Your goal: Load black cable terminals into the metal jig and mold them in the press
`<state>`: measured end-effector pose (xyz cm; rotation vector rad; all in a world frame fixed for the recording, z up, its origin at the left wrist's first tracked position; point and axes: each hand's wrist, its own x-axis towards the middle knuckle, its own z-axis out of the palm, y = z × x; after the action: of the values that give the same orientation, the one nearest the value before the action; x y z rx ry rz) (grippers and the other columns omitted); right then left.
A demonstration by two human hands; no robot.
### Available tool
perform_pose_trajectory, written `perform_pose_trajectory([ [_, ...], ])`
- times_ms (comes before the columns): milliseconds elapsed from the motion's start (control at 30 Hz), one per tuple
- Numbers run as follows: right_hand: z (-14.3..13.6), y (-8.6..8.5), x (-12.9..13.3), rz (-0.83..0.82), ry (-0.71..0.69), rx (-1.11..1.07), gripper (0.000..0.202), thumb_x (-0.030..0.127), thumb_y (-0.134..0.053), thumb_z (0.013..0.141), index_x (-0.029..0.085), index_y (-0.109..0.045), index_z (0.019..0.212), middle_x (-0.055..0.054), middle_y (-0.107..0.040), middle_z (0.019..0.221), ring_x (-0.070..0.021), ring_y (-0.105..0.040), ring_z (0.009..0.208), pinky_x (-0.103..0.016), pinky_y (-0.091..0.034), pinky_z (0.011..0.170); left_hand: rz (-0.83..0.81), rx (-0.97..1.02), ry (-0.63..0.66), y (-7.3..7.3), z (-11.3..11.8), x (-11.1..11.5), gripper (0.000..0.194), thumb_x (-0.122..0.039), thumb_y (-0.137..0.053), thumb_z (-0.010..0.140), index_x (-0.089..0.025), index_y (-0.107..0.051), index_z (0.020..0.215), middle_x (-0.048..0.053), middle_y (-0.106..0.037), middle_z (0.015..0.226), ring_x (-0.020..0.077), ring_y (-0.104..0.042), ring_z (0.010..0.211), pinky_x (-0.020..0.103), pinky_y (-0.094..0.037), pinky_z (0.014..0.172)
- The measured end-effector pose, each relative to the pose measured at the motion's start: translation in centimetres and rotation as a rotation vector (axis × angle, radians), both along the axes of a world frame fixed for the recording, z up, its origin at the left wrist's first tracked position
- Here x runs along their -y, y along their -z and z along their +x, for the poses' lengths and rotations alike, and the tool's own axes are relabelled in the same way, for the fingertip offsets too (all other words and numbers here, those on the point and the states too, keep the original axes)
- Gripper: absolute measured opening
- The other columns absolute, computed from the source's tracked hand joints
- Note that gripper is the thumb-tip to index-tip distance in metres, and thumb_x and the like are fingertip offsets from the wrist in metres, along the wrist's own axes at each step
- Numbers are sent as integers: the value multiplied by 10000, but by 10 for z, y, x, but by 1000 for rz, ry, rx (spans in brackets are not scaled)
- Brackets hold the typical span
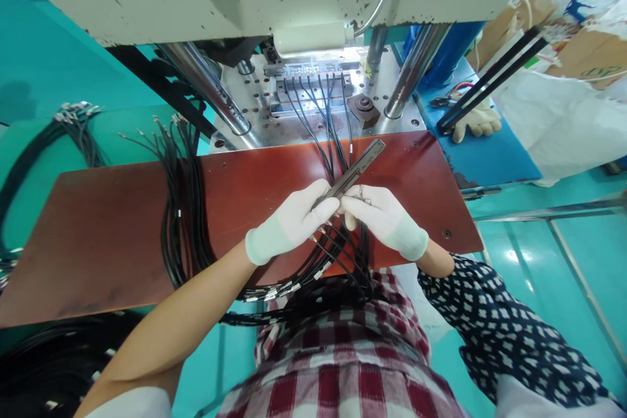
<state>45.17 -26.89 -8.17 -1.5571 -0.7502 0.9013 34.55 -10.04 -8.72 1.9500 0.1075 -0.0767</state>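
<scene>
My left hand (306, 212), in a white glove, is closed round the near end of a narrow grey metal bar (360, 166) with slots or marks along it. The bar slants up to the right above the brown board. My right hand (379, 209), also gloved, has its fingers pinched together at the bar's near end, touching my left fingertips. What the right fingers hold is too small to make out. Below both hands lie black cables (337, 248) with small metal ends, curving over the board's front edge.
Black cables run into a metal mould (308, 95) on the press bed, between steel posts (208, 88). Another cable bundle (183, 209) lies across the brown board (108, 228) at left. Gloves (477, 123) and pliers (443, 102) rest on the blue surface at right.
</scene>
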Motion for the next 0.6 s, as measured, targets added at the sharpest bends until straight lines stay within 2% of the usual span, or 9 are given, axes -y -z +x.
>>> perform_pose_trajectory([
  [67,0,-1,3,-42,58,-13,213,367,-611,876,160,-634,832,0,-648,711,-118,-554,666,-270,-458,692,-174,-47,-5,2,-1,-1,376,-519,-443,977,-183,-431,808,-43,-429,670,79,-399,554,210,-361,496],
  [133,-1,-3,7,-87,174,6,244,363,-696,797,162,-651,928,2,-649,773,-114,-550,666,-263,-459,652,-315,-63,-9,2,-1,-3,383,-526,-455,972,-175,-460,817,-34,-443,683,76,-402,555,203,-358,483],
  [233,-4,-5,13,-101,298,-33,277,354,-738,745,166,-630,918,12,-608,767,-103,-528,623,-249,-444,575,-426,-57,-1,0,-2,-6,377,-507,-484,967,-154,-502,835,-21,-468,703,65,-400,559,189,-353,479],
  [367,-6,-4,18,-52,283,-166,285,335,-731,754,152,-675,965,-13,-635,817,-90,-506,627,-240,-433,580,-496,-73,-2,-2,0,-8,394,-520,-503,953,-138,-520,856,-17,-484,690,54,-402,523,176,-333,437],
  [467,-7,-3,20,-74,271,-224,331,343,-735,750,149,-693,1016,-14,-644,808,-80,-477,601,-232,-405,555,-510,-77,2,-3,0,-8,405,-530,-510,945,-133,-524,864,-15,-493,679,55,-411,508,171,-336,423],
  [600,-10,-4,20,-72,242,-235,284,332,-754,738,143,-686,939,-9,-649,812,-90,-513,653,-237,-436,625,-507,-79,-3,-2,-1,-8,405,-533,-509,942,-135,-528,872,-12,-494,680,59,-413,504,177,-340,420],
])
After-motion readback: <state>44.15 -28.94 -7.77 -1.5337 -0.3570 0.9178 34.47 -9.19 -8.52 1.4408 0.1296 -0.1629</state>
